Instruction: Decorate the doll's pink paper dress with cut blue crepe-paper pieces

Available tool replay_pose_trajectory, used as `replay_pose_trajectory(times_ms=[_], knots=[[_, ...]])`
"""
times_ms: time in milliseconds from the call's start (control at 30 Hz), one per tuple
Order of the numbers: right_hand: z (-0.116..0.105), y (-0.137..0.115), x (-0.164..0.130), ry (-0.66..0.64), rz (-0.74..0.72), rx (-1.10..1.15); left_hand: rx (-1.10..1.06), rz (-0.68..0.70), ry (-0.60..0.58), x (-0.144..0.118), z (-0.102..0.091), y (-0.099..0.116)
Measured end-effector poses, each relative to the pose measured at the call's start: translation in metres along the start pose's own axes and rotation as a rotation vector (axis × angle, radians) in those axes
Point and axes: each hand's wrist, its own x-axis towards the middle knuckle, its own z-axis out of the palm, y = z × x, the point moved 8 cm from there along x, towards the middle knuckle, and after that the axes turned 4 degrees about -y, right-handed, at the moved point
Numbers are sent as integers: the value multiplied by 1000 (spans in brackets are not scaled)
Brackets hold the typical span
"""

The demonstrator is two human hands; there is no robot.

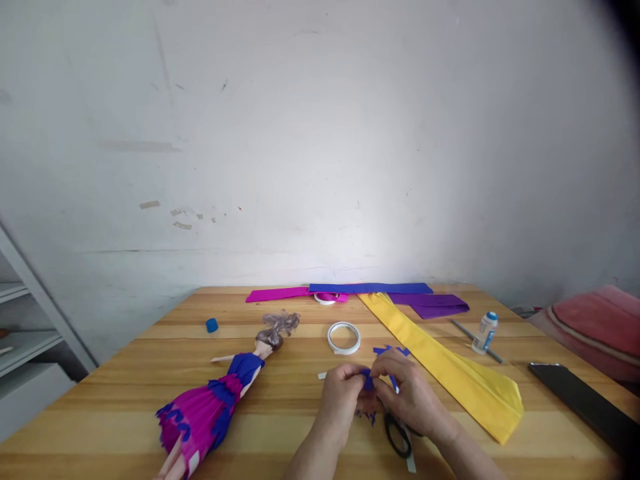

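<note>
Blue paper scrap pinched low in the centre of the frame between fingers of left hand and right hand, both closed on it, just above the counter. Black-handled scissors under the right wrist. Tape roll just beyond; doll at lower left. Glue bottle at right, label unreadable.

The hands hide most of the blue paper piece.
</note>
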Motion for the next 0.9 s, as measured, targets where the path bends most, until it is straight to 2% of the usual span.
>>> replay_pose_trajectory(times_ms=[400, 567, 900], knots=[[-1, 6, 0, 55, 14, -121, 187, 16, -51, 4, 3, -5], [-1, 15, -2, 57, 107, -131, 202, 27, -78, 3, 4, -3], [2, 22, 1, -4, 231, 21, 195, -25, -97, -1, 7, 0]])
